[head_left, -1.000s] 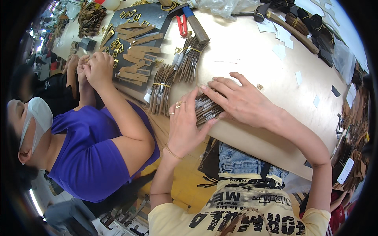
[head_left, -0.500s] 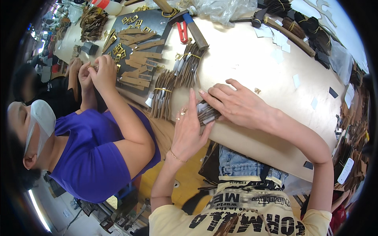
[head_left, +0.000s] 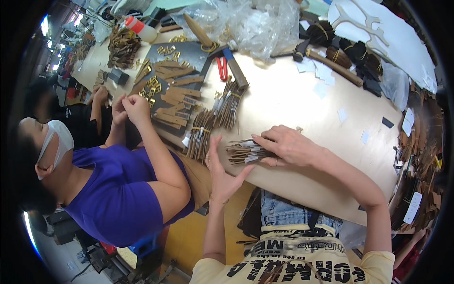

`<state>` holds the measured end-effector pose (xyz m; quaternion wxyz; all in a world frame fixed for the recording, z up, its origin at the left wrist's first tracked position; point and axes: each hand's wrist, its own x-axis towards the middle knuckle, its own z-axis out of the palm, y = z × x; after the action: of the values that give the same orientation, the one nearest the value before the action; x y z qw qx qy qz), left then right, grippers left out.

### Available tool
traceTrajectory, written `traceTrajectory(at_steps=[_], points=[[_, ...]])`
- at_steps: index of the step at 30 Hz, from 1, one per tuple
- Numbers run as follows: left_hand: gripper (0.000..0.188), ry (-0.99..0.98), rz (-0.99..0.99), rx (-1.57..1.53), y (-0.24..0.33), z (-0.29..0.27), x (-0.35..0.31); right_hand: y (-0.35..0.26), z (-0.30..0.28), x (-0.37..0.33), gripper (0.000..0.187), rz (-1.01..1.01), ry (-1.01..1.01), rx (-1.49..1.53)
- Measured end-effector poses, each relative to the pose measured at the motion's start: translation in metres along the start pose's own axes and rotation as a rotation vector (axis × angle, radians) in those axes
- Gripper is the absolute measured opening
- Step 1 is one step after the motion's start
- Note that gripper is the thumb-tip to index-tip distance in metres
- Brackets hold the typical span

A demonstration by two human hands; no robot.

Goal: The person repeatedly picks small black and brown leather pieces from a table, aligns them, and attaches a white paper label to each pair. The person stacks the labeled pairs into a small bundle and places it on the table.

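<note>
A stack of brown leather strips point(head_left: 243, 152), with white pieces among them, stands on the table in front of me. My right hand point(head_left: 293, 147) is closed on the stack's right end. Just left of the stack is my left hand point(head_left: 223, 174), open, its thumb and fingers spread apart around the strips' left end. Two bundles of similar strips lie beyond my left hand. The farther bundle point(head_left: 231, 104) and the nearer bundle point(head_left: 200, 135) are each tied with a yellow band.
At my left a person in a purple top pinches something small in their hands point(head_left: 130, 110). Beyond them, leather straps point(head_left: 177, 97) and gold buckles point(head_left: 153, 85) cover a dark board point(head_left: 195, 52). Hammers point(head_left: 234, 66), red snips point(head_left: 222, 69) and a plastic bag point(head_left: 265, 28) lie farther back.
My left hand has opened wider and come away from the strips, which now show more fully. My right hand stays on the stack. The whole view has shifted slightly.
</note>
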<state>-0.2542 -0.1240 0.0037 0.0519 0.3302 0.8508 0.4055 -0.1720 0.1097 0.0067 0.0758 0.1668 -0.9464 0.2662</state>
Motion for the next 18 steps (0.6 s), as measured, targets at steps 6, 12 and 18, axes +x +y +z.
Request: traceTrajectory(at_steps=[6,12,18], points=[[0.11,0.347,-0.085,-0.404,0.018,0.027,-0.007,-0.003,-0.009,-0.011,0.055,0.364,0.228,0.575],[0.086,0.164,-0.257,-1.167,0.075,0.066,-0.014,-0.037,-0.027,-0.017,0.048,0.723,0.356,1.119],[0.086,-0.333,-0.42,-1.52,0.081,0.05,-0.01,-0.079,-0.016,-0.029,0.061,0.365,0.522,0.12]])
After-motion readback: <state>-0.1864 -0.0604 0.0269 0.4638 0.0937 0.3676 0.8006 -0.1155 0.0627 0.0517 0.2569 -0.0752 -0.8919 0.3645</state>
